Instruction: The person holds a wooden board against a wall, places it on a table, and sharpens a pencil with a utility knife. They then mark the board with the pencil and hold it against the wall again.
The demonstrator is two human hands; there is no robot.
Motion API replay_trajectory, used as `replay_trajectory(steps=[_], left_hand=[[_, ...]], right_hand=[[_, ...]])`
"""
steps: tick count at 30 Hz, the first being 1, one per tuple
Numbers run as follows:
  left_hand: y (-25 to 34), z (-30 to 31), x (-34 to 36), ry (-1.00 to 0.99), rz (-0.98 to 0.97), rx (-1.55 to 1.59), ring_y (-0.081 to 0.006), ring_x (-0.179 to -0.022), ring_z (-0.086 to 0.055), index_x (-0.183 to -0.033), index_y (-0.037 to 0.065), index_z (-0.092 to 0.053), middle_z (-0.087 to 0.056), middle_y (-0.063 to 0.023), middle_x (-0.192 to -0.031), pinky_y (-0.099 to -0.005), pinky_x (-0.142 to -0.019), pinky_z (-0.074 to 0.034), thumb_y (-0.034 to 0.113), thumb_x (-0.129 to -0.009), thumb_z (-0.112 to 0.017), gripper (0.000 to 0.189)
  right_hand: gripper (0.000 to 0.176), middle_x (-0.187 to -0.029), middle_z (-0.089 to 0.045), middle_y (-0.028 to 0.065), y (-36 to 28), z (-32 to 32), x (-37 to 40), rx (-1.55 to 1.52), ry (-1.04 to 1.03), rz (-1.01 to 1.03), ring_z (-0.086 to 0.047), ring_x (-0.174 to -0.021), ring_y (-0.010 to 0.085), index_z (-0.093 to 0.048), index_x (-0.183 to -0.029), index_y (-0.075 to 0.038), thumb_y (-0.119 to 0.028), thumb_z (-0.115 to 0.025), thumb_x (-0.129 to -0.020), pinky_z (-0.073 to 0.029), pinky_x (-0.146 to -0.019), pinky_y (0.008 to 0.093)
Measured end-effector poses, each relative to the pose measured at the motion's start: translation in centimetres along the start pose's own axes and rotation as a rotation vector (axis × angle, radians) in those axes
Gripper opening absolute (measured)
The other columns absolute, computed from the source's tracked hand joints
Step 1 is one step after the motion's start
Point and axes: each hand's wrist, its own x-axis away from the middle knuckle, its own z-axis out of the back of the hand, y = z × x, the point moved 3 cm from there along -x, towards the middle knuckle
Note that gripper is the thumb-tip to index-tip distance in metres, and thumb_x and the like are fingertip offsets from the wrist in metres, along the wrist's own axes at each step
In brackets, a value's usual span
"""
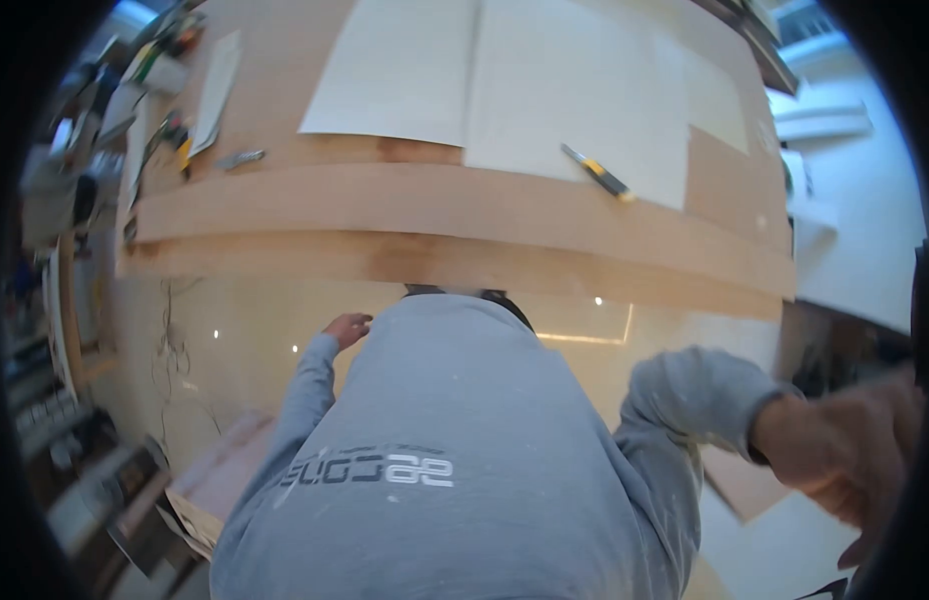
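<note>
My left hand (348,328) hangs low beside my grey sweatshirt, short of the table's front edge. Its fingers are loosely stretched, and nothing shows in them. Raised close to the camera at the right is my right hand (847,450), large and smeared by motion. Its fingers point down and partly run into the dark border, so I cannot make out whether they hold anything. On the table, a yellow and black utility knife (600,174) lies across the front of a white sheet (575,90). A second white sheet (395,70) lies to its left.
A wooden worktable (315,200) spans the view ahead of me. Toward its left lie a grey metal knife-like tool (241,159), a narrow white strip (217,90) and several tools. Cables (170,345) trail on the shiny floor, near a wooden box (220,470).
</note>
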Motion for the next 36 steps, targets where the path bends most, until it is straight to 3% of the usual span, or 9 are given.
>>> replay_trajectory(steps=[1, 4, 10, 16, 21, 25, 31, 36], left_hand=[[-3.4, -1.9, -1.0, 0.043, -0.061, 0.179, -0.0358, -0.128, -0.067, -0.142, 0.002, -0.066, -0.072, -0.0203, -0.136, -0.0426, -0.109, -0.052, 0.031, -0.101, -0.063, 0.05], [-3.0, -3.3, 1.9, -0.032, 0.148, 0.09, -0.0327, -0.127, -0.068, -0.142, 0.001, -0.066, -0.071, -0.0215, -0.138, -0.0405, -0.109, -0.052, 0.03, -0.105, -0.058, 0.048], [-6.2, -6.0, 6.3, 0.007, 0.399, 0.321, -0.0296, -0.123, -0.069, -0.138, 0.002, -0.07, -0.072, -0.0184, -0.137, -0.0383, -0.105, -0.053, 0.031, -0.108, -0.055, 0.044], [-7.4, -5.7, 3.3, 0.095, 0.278, 0.2, -0.0294, -0.116, -0.072, -0.136, 0.0, -0.07, -0.077, -0.0189, -0.127, -0.0386, -0.103, -0.054, 0.028, -0.108, -0.057, 0.042], [-7.1, -4.8, 1.4, 0.126, 0.207, 0.243, -0.0289, -0.119, -0.072, -0.137, -0.002, -0.069, -0.076, -0.0204, -0.128, -0.0386, -0.104, -0.053, 0.029, -0.106, -0.059, 0.045], [-5.3, -2.9, 2.0, 0.13, 0.118, 0.142, -0.0267, -0.119, -0.071, -0.137, -0.001, -0.07, -0.076, -0.0186, -0.129, -0.0376, -0.104, -0.053, 0.027, -0.105, -0.062, 0.043], [-5.5, -2.0, 2.1, 0.082, 0.173, 0.177, -0.0261, -0.121, -0.07, -0.137, -0.001, -0.07, -0.076, -0.0173, -0.131, -0.0378, -0.105, -0.053, 0.026, -0.104, -0.064, 0.043], [-6.9, -1.7, 1.2, 0.053, 0.175, 0.181, -0.0279, -0.124, -0.069, -0.137, -0.001, -0.07, -0.075, -0.0181, -0.133, -0.0387, -0.107, -0.052, 0.029, -0.105, -0.063, 0.044]], right_hand=[[0.027, -0.072, -0.07, 0.0176, 0.1, 0.5, -0.3, -0.039, 0.001, -0.094, -0.069, -0.056, 0.0283, -0.069, -0.068, 0.002, 0.029, -0.068, -0.074, -0.067, -0.051, 0.0371], [0.028, -0.069, -0.067, 0.0169, 0.7, 0.3, 1.3, -0.035, 0.03, -0.08, -0.065, -0.053, 0.0286, -0.069, -0.066, 0.001, 0.029, -0.073, -0.069, -0.065, -0.047, 0.0373], [0.028, -0.068, -0.066, 0.0094, 0.0, 0.8, 0.6, 0.404, -0.03, -0.032, -0.064, -0.06, 0.0199, -0.07, -0.064, -0.002, 0.021, -0.085, -0.063, -0.06, -0.055, 0.029], [0.022, -0.071, -0.07, 0.0027, 2.2, 0.3, 2.8, 0.671, 0.116, 0.3, -0.065, -0.066, 0.0113, -0.077, -0.066, -0.006, 0.012, -0.089, -0.068, -0.056, -0.067, 0.0218], [0.021, -0.07, -0.073, 0.0013, 2.2, 0.1, 2.4, 0.691, 0.037, 0.13, -0.066, -0.069, 0.0102, -0.08, -0.067, -0.008, 0.011, -0.083, -0.076, -0.058, -0.069, 0.0239], [0.023, -0.067, -0.073, -0.0006, 2.0, -0.2, 3.2, 0.708, 0.027, 0.163, -0.067, -0.071, 0.0093, -0.079, -0.066, -0.009, 0.011, -0.078, -0.078, -0.058, -0.074, 0.0238], [0.023, -0.068, -0.073, -0.0057, 1.8, -1.4, 5.9, 1.049, 0.068, 0.361, -0.065, -0.07, 0.0059, -0.079, -0.066, -0.013, 0.003, -0.074, -0.082, -0.055, -0.083, 0.0225], [0.017, -0.073, -0.074, -0.0034, 2.3, -1.8, 6.4, 1.277, 0.021, 0.501, -0.066, -0.07, 0.0087, -0.079, -0.072, -0.014, -0.004, -0.073, -0.085, -0.055, -0.084, 0.0251]])
